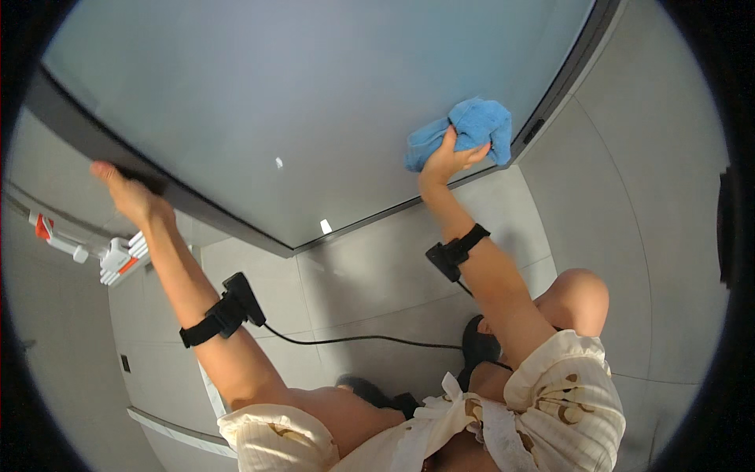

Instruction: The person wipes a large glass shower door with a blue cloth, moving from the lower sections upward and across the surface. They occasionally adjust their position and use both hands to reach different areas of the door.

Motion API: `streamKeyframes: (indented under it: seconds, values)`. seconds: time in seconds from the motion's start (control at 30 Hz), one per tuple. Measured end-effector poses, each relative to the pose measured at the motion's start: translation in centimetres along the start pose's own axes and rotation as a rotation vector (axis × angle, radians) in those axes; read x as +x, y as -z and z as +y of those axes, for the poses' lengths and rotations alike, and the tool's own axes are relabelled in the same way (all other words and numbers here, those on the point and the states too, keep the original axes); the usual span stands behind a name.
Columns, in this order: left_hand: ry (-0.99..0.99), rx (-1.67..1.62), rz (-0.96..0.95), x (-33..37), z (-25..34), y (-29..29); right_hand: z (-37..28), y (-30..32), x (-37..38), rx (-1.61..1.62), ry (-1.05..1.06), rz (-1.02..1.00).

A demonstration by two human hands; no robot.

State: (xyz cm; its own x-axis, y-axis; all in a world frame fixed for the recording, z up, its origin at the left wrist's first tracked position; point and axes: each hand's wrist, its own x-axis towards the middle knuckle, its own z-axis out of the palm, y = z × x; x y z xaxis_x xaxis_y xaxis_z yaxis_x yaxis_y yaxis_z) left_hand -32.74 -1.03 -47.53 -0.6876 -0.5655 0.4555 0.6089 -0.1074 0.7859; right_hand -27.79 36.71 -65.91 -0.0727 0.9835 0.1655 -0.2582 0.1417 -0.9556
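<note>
A large frosted glass door (pixel 259 102) with a dark grey frame fills the upper part of the view. My left hand (pixel 134 197) is at the frame's left edge and grips it, with most of its fingers hidden. Near the lower right corner of the glass, a bunched blue cloth (pixel 481 126) is pressed against the pane. My right hand (pixel 448 164) is closed on that cloth, with the thumb lying along it.
Grey tiles cover the floor (pixel 377 295) and the wall (pixel 621 181) at the right. A white and orange cleaning tool (pixel 122 258) stands at the left. Below, a black cable (pixel 354 340) links straps on my forearms. My dark slippers (pixel 477 346) are on the floor.
</note>
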Motion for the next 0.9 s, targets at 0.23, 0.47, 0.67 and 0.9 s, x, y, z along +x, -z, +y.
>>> streamKeyframes:
  seconds: [0.23,0.47,0.67,0.9]
  values:
    - [0.067,-0.032,-0.147,-1.0,0.1,-0.9,-2.1,-1.3,-14.3,-0.042,-0.220,-0.169]
    - [0.054,-0.096,-0.341,-2.0,0.5,-1.1,-4.7,-1.2,-27.9,0.105,-0.231,-0.452]
    - [0.094,-0.122,-0.307,-1.1,-0.1,-0.7,-3.3,-1.0,-29.4,-0.103,-0.070,-0.609]
    - [0.079,-0.098,-0.277,-0.1,-0.4,0.5,-1.7,-0.5,-22.4,-0.041,-0.054,-0.524]
